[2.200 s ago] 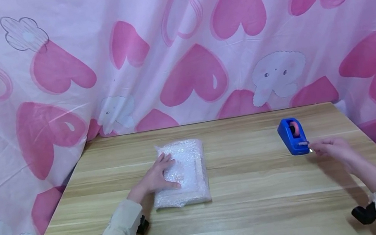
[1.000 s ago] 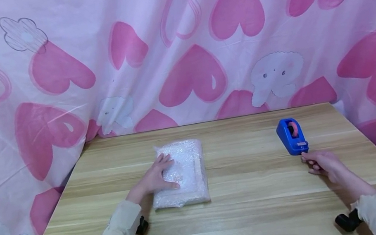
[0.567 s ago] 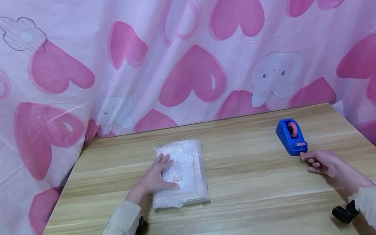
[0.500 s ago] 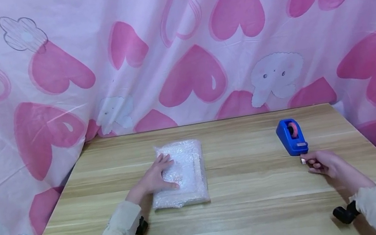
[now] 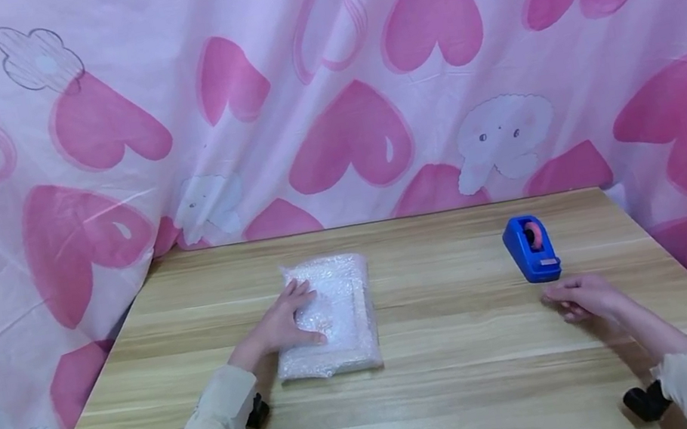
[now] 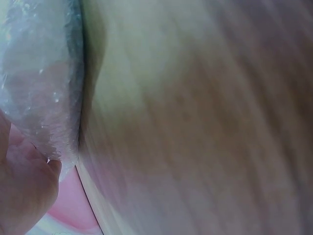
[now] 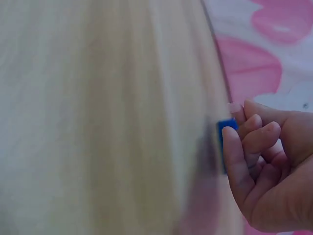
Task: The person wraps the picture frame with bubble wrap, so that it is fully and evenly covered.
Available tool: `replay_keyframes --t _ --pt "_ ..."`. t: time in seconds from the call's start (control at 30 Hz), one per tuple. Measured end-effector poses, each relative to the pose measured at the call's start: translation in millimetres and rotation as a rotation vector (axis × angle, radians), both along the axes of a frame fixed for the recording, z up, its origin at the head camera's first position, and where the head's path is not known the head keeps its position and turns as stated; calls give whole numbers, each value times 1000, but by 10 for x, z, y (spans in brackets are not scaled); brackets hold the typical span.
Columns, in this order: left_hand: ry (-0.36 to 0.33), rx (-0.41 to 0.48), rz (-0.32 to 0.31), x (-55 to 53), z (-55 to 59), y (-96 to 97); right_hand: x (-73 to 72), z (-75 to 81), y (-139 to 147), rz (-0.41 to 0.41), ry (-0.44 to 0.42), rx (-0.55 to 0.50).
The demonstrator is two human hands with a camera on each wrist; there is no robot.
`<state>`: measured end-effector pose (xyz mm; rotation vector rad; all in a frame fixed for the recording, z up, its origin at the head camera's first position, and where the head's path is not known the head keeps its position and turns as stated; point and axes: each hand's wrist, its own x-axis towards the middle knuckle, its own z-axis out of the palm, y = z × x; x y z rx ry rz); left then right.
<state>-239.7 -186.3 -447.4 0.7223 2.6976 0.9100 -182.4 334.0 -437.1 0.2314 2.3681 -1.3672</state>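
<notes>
A flat rectangular package in bubble wrap [image 5: 354, 304] lies left of the table's middle. My left hand [image 5: 287, 322] rests on its left part, thumb and fingers spread across the wrap. In the left wrist view, the bubble wrap's edge [image 6: 58, 83] shows beside that hand. On the right, my right hand [image 5: 584, 296] is just in front of a blue tape dispenser [image 5: 520, 252] holding a pink-cored roll [image 5: 534, 236]. Thumb and finger pinch a small piece of clear tape [image 7: 233, 105], faintly visible at the fingertips in the right wrist view.
Both items are on a wood-grain table [image 5: 458, 394]. A pink curtain with hearts [image 5: 350, 136] hangs along the back and both sides. Black wrist cameras, such as the right one [image 5: 646, 403], sit under the cuffs of the light sleeves.
My right hand has moved from the dispenser's front right corner toward the front and left, now apart from it with the tape piece. The left hand and the package have stayed put.
</notes>
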Motion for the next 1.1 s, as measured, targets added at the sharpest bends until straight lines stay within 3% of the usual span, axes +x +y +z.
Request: replay_keyframes --t 0.17,0.47,0.6,1.1 --pt "14 -3 8 13 14 -26 -33 220 -207 112 106 60" --pt "10 -15 11 22 47 -23 -105 506 -789 291 242 23" --pt "10 -28 11 11 36 -17 -157 551 -1057 364 273 -13" --pt "3 -29 3 -14 22 29 -374 547 -1868 497 341 -86"
